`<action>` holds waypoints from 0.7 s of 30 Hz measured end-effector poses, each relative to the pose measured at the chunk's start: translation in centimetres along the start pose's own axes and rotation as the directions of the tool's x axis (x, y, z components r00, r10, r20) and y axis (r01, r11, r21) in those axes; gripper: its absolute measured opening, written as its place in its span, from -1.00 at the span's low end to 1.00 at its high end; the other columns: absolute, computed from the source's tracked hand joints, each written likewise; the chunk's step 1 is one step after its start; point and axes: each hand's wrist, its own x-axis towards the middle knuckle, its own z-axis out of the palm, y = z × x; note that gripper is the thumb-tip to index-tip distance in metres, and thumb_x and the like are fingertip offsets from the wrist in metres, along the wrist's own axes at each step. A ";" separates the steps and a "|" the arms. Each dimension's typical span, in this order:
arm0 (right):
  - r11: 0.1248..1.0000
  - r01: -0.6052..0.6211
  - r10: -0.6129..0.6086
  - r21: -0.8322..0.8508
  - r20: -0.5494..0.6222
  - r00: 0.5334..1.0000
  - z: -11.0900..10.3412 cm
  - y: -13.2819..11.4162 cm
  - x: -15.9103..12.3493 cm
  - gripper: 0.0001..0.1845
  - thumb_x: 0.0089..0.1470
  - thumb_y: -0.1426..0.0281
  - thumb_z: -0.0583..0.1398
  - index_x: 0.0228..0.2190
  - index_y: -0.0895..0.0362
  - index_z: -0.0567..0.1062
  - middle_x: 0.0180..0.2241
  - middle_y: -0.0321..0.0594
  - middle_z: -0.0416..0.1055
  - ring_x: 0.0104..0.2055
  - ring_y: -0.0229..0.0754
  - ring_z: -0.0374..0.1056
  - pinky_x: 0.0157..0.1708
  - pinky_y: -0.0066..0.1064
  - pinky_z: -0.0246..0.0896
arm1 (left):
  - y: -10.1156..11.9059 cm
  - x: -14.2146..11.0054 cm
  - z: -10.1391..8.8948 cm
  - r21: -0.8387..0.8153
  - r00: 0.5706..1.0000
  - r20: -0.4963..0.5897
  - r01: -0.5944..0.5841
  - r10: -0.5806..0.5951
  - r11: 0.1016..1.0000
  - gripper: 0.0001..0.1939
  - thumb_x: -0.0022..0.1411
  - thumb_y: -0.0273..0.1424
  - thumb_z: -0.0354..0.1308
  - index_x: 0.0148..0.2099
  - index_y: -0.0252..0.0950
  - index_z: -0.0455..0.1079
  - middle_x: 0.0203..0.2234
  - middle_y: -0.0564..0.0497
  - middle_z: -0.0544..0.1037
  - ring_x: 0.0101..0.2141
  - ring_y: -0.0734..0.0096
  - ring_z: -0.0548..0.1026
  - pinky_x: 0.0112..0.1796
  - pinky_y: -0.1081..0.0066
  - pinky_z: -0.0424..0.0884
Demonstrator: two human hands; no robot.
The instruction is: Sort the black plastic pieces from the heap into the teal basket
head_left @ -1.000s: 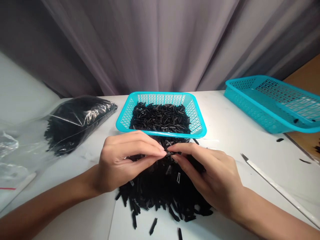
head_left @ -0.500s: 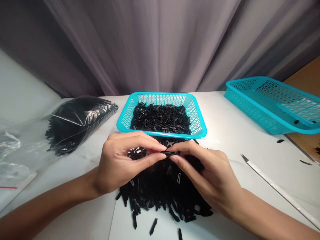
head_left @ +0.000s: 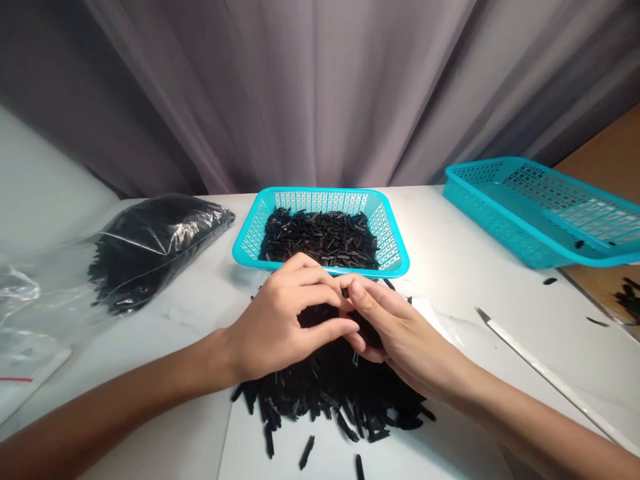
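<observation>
A heap of small black plastic pieces (head_left: 325,397) lies on the white table in front of me. My left hand (head_left: 285,320) and my right hand (head_left: 395,333) meet over the far side of the heap, fingers curled and overlapping. The fingertips press together around something small and dark, mostly hidden by the fingers. Just beyond the hands stands a turquoise basket (head_left: 247,233) filled with several more black pieces (head_left: 320,237).
A clear plastic bag of black pieces (head_left: 150,240) lies at the left. A second turquoise basket (head_left: 540,207) sits at the right. A long thin white strip (head_left: 540,373) lies on the table at the right. Loose black pieces (head_left: 306,452) are scattered near the front edge.
Both hands have moved closer together and slightly away from me, toward the basket. The black piece that was visible between the fingertips is now covered by the fingers.
</observation>
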 end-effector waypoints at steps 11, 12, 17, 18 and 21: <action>0.989 0.006 0.007 -0.149 0.084 0.996 -0.2 -0.7 -0.1 -0.62 0.16 0.10 0.30 -0.17 0.09 0.36 -0.59 -0.49 0.19 -0.58 -0.38 0.01 -0.61 -0.53 -0.14 | 0.5 -0.1 0.5 -0.049 0.999 -0.026 0.042 -0.043 0.998 -0.91 0.15 -0.53 0.35 -0.29 -0.24 0.58 -0.40 0.04 0.63 -0.29 0.34 0.43 -0.21 0.34 0.44; 0.986 0.010 0.003 -0.168 0.077 0.997 -0.3 -0.8 -0.1 -0.62 0.16 0.11 0.30 -0.16 0.09 0.38 -0.58 -0.48 0.20 -0.57 -0.37 0.03 -0.61 -0.53 -0.12 | 0.5 -0.1 0.4 -0.057 0.998 -0.046 0.048 -0.051 0.997 -0.91 0.14 -0.53 0.36 -0.30 -0.24 0.58 -0.41 0.05 0.63 -0.30 0.35 0.44 -0.23 0.35 0.44; 0.978 0.034 -0.027 -0.207 0.037 0.999 -0.8 -1.2 -0.1 -0.65 0.22 0.11 0.24 -0.13 0.12 0.43 -0.60 -0.47 0.14 -0.59 -0.37 -0.01 -0.64 -0.50 -0.16 | 0.2 0.1 -0.6 0.007 0.987 -0.133 0.092 -0.091 0.996 -0.92 0.17 -0.51 0.32 -0.32 -0.21 0.57 -0.44 0.06 0.62 -0.33 0.36 0.50 -0.24 0.35 0.42; 0.978 0.034 -0.027 -0.208 0.037 0.999 -0.8 -1.2 -0.2 -0.65 0.22 0.11 0.24 -0.14 0.13 0.44 -0.60 -0.48 0.14 -0.59 -0.37 -0.02 -0.64 -0.50 -0.16 | 0.2 0.1 -0.8 0.014 0.988 -0.128 0.092 -0.090 0.996 -0.92 0.18 -0.51 0.32 -0.30 -0.21 0.58 -0.43 0.05 0.62 -0.32 0.36 0.50 -0.23 0.35 0.42; 0.980 0.018 -0.003 -0.198 0.079 0.997 -0.7 -1.2 -0.2 -0.65 0.20 0.11 0.26 -0.21 0.15 0.44 -0.58 -0.46 0.16 -0.58 -0.38 0.00 -0.63 -0.50 -0.12 | 0.0 0.0 -0.7 -0.001 0.996 -0.052 0.069 -0.068 0.998 -0.87 0.24 -0.48 0.29 -0.16 -0.21 0.59 -0.38 0.02 0.59 -0.30 0.38 0.48 -0.23 0.37 0.41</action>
